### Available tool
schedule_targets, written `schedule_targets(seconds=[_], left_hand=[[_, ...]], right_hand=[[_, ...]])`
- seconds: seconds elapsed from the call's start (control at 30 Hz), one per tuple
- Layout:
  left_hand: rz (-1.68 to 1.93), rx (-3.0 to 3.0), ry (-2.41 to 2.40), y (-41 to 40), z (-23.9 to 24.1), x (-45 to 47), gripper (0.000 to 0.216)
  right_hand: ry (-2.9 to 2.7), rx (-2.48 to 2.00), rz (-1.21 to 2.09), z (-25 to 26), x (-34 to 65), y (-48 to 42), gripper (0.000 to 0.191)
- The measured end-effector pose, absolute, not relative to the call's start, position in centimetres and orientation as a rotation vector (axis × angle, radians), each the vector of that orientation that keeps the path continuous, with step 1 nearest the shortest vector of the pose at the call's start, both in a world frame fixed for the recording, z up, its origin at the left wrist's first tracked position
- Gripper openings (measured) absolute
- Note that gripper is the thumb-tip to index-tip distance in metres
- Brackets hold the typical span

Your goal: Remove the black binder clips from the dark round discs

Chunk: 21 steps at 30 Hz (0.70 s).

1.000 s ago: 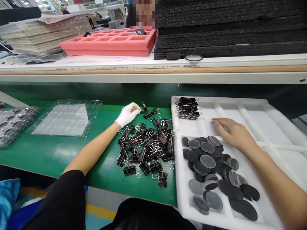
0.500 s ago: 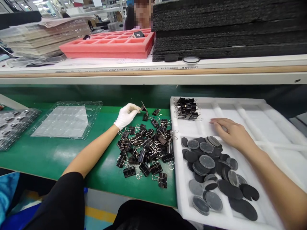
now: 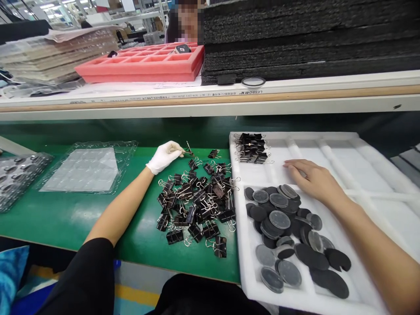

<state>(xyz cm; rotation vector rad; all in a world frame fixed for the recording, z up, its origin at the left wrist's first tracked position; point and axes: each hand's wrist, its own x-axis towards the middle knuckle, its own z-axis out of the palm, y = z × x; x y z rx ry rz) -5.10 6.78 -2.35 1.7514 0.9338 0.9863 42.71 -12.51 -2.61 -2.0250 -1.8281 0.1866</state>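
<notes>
My left hand, in a white glove, pinches a black binder clip by a wire handle, just above the green table. Below and to the right of it spreads a loose pile of black binder clips with silver wire handles. My right hand is bare and rests on the white foam tray, its fingers stretched out with nothing in them. Several binder clips stand in rows in the tray's far left compartment. Nearer me in the tray lie many round black and clear discs.
Left on the table lie a clear plastic tray and stacked blister trays. A shelf edge crosses above the table's back, bearing a red foam tray and black foam sheets. A person is behind the shelf.
My left hand has drawn the binder clip slightly left, away from the clip beside it. The whole view has shifted a little. My right hand stays on the tray.
</notes>
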Motion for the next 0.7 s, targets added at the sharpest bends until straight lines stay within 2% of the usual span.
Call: schedule_targets(seconds=[0.17, 0.43, 0.7], left_hand=[[1.020, 1.659, 0.915, 7.0, -2.2, -5.2, 0.039], [1.020, 1.713, 1.010, 6.0, -2.0, -4.5, 0.027], [0.856, 2.017, 1.074, 6.0, -1.9, -4.3, 0.027]], right_hand=[[-1.821, -2.043, 0.188, -2.4, 42.7, -12.5, 0.046], [-1.832, -2.039, 0.177, -2.6, 42.8, -12.4, 0.045], [-1.836, -2.015, 0.158, -3.2, 42.9, -12.6, 0.044]])
